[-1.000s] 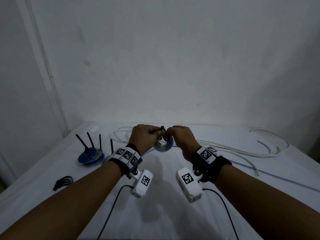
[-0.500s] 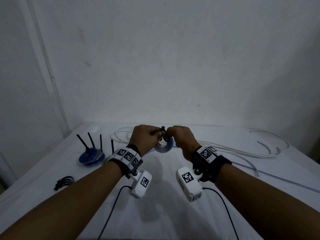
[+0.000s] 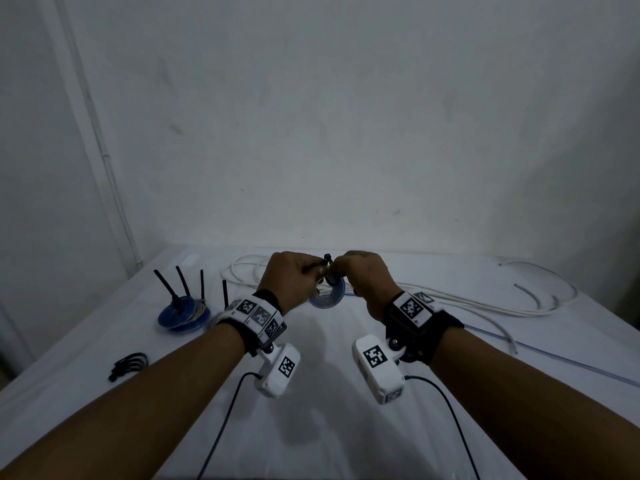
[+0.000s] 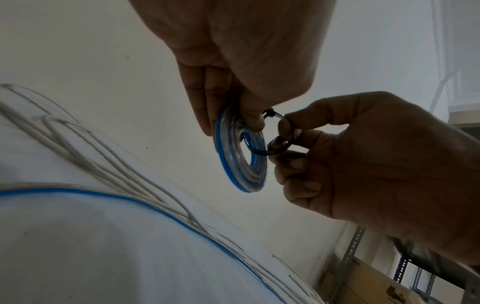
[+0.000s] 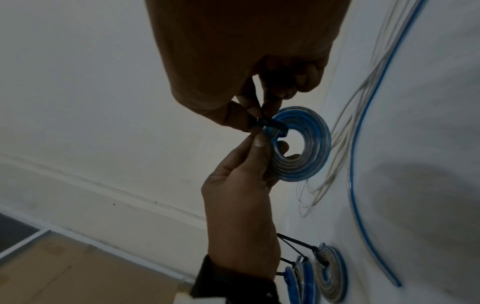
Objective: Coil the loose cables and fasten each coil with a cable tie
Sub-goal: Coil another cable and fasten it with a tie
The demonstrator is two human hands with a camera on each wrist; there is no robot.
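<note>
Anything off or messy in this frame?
Nothing damaged. Both hands, left hand and right hand, hold the blue coil with a black cable tie looped loosely through it, not cinched. White cables sprawl uncoiled across the table.

I get dim, bluish pictures; soft shadows under my hands (image 3: 332,278) (wrist views darkest); edges bend and blur.
</note>
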